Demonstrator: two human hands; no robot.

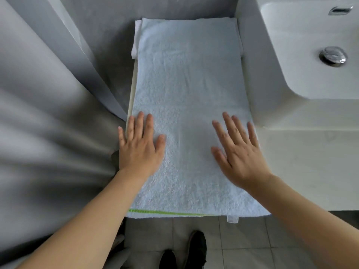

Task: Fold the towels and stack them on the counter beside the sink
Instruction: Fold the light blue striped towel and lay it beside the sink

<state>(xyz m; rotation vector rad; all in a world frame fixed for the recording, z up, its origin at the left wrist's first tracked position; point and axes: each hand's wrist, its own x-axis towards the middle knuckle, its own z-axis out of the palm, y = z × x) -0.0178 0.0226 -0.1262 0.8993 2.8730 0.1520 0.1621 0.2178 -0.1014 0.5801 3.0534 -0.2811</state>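
Closest to the head camera are the person's two forearms, reaching in from the bottom corners, with a pair of dark shoes (182, 251) on the tiled floor (242, 239) way below.

Both hands are flat. The left hand (138, 147) lies palm down with straight fingers on the near-left part of the light blue towel (186, 105), little finger hanging just past its edge. The right hand (240, 152) is spread the same way on the near-right part. Nothing gripped or pinched, just pressing.

The towel lies lengthwise on the counter (303, 167) right beside the sink (310, 61). Its near end, with a green stripe (165, 212) and a small white tag (232, 219), hangs off the front edge. Its far end rests on a white folded towel (136, 39) that peeks out at the back left.

Looks like smoothing before the next fold, so roughly midway on this one.

What could go wrong: that overhanging end could drag the whole thing off toward the floor once the palms lift. Also, folding on top of the white one could shove it out of square.

Around it: a grey shower curtain (50, 113) presses in on the left, touching or nearly touching the strip of counter there, so elbow room is tight. The basin wall crowds the right, with the drain plug (333, 55) and part of a tap (340, 10) visible.
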